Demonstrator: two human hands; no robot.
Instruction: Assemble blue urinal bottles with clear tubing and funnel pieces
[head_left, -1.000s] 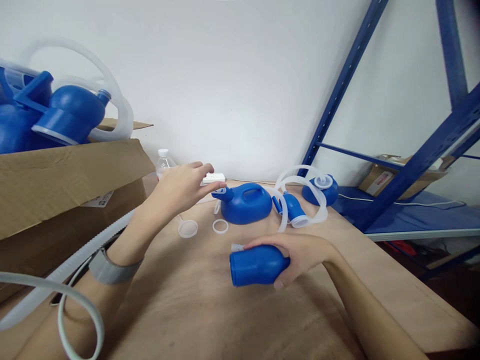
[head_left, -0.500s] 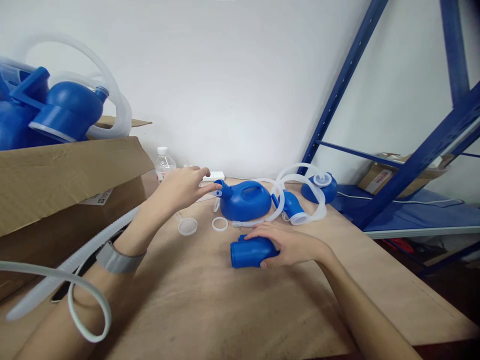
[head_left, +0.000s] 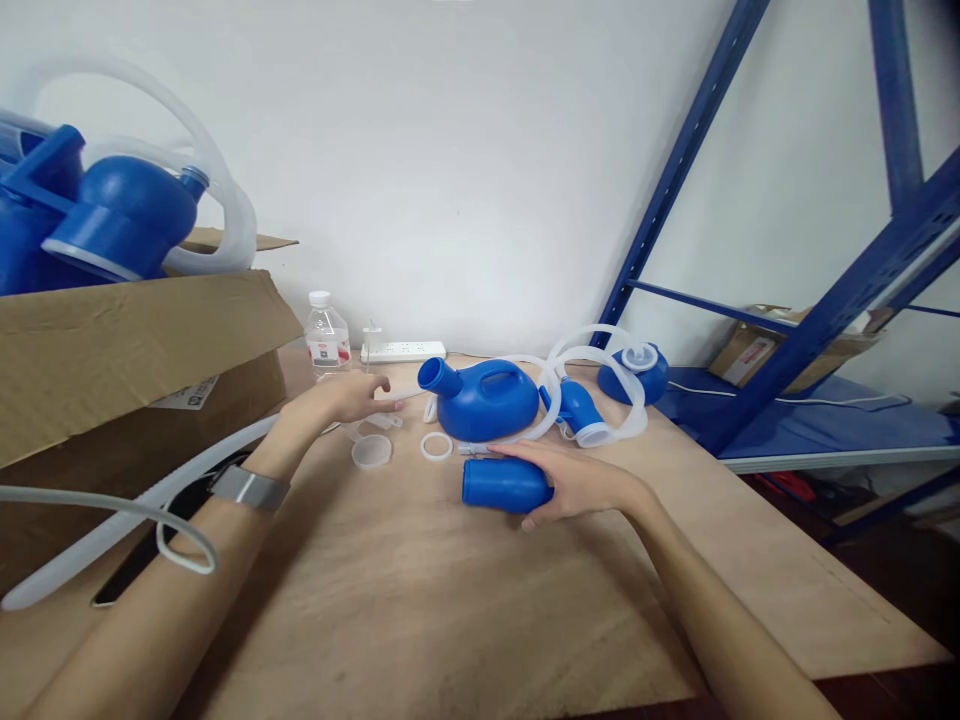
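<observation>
My right hand (head_left: 581,480) is wrapped around a blue tubular plastic piece (head_left: 504,487) lying sideways, its open end to the left. My left hand (head_left: 346,396) hovers over the table further left, thumb and index finger apart, close to a translucent strap (head_left: 384,421) and a round translucent cap (head_left: 372,453). Between the hands lies a white ring (head_left: 436,458). Behind it stands a blue bottle (head_left: 491,408) with a built-in handle and an angled open neck. A clear hose (head_left: 551,410) with a small end fitting runs around its right side.
At left, a cardboard box (head_left: 142,325) holds blue bottles (head_left: 139,205) and hoses. A plastic water bottle (head_left: 328,340) and a white power strip (head_left: 405,351) stand by the wall. More blue parts (head_left: 581,410) lie right of the bottle, near a blue metal shelf (head_left: 795,415).
My left hand has moved away from the blue bottle's neck, left and down toward the strap. My right hand stays on the tubular piece, which has turned slightly.
</observation>
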